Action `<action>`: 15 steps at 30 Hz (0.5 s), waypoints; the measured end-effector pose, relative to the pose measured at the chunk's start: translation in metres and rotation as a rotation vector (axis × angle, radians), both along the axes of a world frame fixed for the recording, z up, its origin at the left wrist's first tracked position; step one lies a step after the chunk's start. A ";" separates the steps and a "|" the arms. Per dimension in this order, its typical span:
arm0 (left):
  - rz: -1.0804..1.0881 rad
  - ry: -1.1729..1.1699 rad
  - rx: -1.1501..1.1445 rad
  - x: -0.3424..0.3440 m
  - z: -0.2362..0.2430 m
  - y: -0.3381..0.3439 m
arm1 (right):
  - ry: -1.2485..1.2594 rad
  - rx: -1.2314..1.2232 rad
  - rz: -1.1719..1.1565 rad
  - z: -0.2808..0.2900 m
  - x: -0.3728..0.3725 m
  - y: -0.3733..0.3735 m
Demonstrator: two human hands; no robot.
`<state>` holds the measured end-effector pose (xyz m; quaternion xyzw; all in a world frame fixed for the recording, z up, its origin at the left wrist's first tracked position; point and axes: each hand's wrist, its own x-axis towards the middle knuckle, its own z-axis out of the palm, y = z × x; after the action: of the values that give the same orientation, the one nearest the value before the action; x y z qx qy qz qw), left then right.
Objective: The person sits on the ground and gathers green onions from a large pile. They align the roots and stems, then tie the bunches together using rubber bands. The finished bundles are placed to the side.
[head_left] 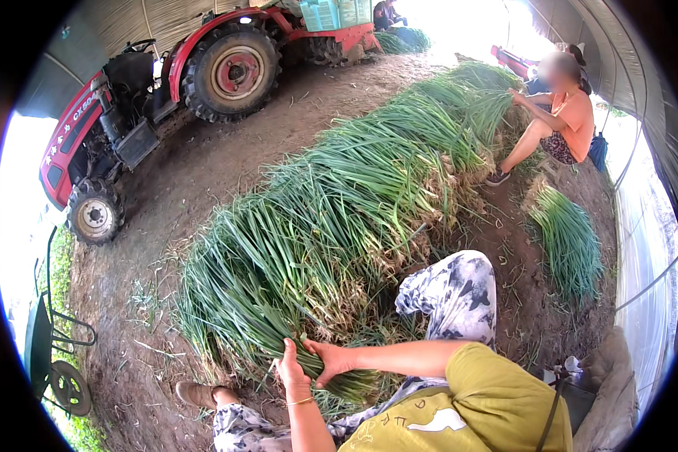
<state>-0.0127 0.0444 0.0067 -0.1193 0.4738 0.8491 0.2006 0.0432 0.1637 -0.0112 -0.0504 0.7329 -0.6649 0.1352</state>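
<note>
A bunch of green onions lies across the space in front of my lap, its long green leaves running between my hands. My left hand is closed around its left side, thumb pointing up. From the right, my right hand grips the same bunch, fingers curled over it. Just beyond my hands begins a long heap of green onions, leaves mostly toward the left and pale, rooty ends toward the right. The bunch's far leaves overlap the heap's near end, so where it stops is hard to make out.
A red tractor stands beyond the heap at upper left. A co-worker in an orange shirt sits at the heap's far right, handling onions. Another onion pile lies on the soil at right. A green wheelbarrow stands at far left.
</note>
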 end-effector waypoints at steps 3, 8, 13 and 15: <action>-0.058 -0.026 0.205 -0.009 -0.001 -0.007 | 0.059 -0.080 -0.101 0.004 -0.004 -0.009; -0.069 0.046 0.245 -0.019 -0.007 -0.001 | -0.202 -0.209 -0.075 0.034 -0.009 -0.004; -0.222 0.171 0.061 -0.019 -0.001 -0.009 | -0.347 -0.100 -0.325 0.047 -0.011 0.005; -0.375 0.308 -0.050 -0.009 0.021 -0.007 | -0.243 -0.086 -0.424 0.038 -0.016 0.007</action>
<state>-0.0214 0.0372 0.0281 0.0969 0.5337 0.7931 0.2772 0.0272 0.1711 0.0267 0.1790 0.6765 -0.7102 0.0774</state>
